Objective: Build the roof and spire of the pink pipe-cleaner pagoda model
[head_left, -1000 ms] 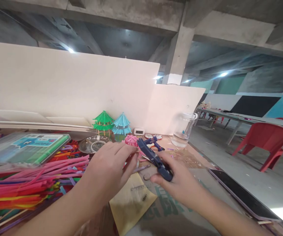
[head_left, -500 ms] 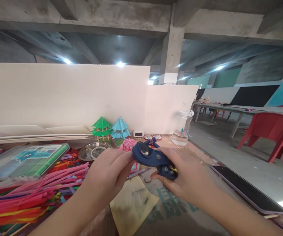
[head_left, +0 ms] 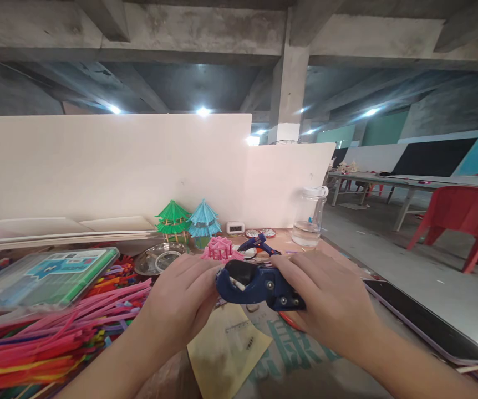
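Note:
My right hand (head_left: 326,293) is wrapped round a dark blue pipe cutter (head_left: 278,288) with a curved jaw. Part of a red handle shows below that palm. A short pale stick (head_left: 238,285) lies in the jaw, under the black blade part. My left hand (head_left: 181,296) is closed right beside the jaw, its fingertips at the stick's side; most of what it grips is hidden behind the fingers. Just beyond the cutter stands a small pink model (head_left: 221,248), partly covered. Below both hands lies a yellowish paper (head_left: 228,352).
Pipe cleaners (head_left: 56,343) and a clear plastic case (head_left: 47,280) fill the left. Behind are a metal dish (head_left: 143,260), green (head_left: 172,219) and blue model pavilions (head_left: 204,219), a small clock (head_left: 235,228), a glue gun (head_left: 259,243) and a water bottle (head_left: 308,221). A phone (head_left: 426,321) lies right.
The cutter has turned and come down slightly, showing its jaw side more and uncovering the glue gun behind. A red handle now shows under my right hand. My left hand stays beside the jaw.

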The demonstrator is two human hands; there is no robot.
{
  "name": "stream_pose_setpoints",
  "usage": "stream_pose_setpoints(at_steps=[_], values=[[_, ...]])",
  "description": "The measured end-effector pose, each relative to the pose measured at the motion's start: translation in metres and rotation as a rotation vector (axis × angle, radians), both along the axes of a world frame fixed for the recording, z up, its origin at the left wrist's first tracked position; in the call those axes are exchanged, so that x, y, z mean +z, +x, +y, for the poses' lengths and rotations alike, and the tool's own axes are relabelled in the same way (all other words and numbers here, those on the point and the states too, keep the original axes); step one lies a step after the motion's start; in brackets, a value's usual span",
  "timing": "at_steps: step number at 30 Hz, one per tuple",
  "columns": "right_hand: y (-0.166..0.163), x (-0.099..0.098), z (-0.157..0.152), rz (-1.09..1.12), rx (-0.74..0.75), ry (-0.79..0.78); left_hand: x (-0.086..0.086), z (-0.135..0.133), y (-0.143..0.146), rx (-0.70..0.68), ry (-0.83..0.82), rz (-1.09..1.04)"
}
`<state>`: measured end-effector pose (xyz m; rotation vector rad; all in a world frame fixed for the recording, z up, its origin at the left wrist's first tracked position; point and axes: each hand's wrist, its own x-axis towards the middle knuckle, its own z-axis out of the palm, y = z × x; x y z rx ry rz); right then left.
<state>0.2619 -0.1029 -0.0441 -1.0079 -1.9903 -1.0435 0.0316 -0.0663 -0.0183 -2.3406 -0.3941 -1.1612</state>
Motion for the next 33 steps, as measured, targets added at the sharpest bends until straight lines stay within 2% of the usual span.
stream_pose_setpoints(at_steps=[7, 12, 14, 17, 20, 22, 25, 27, 30, 33], values=[[0.004, -0.002, 0.002, -0.007, 0.036, 0.016, 0.004, 0.000, 0.001, -0.040, 0.049, 0.018], [0.003, 0.002, 0.002, 0.053, 0.032, -0.110, 0.009, -0.005, 0.001, -0.098, -0.145, 0.057], [0.003, 0.004, 0.003, 0.068, 0.010, -0.115, 0.010, -0.008, 0.001, -0.113, -0.212, 0.066], [0.004, 0.006, 0.005, 0.064, -0.030, -0.100, 0.012, -0.012, 0.002, -0.098, -0.254, 0.068], [0.005, 0.004, 0.010, 0.093, -0.008, -0.128, 0.013, -0.014, 0.002, -0.047, -0.301, 0.057], [0.006, 0.000, 0.015, 0.188, 0.056, -0.232, 0.013, -0.014, 0.002, -0.001, -0.349, 0.035], [0.003, -0.008, 0.022, 0.393, 0.150, -0.518, 0.012, -0.012, 0.000, 0.071, -0.374, -0.008], [-0.001, -0.013, 0.024, 0.481, 0.174, -0.648, 0.013, -0.011, 0.000, 0.102, -0.366, -0.018], [-0.006, -0.017, 0.024, 0.500, 0.198, -0.720, 0.014, -0.011, 0.001, 0.112, -0.373, -0.026], [-0.008, -0.016, 0.021, 0.479, 0.194, -0.704, 0.014, -0.012, 0.003, 0.080, -0.385, -0.038]])
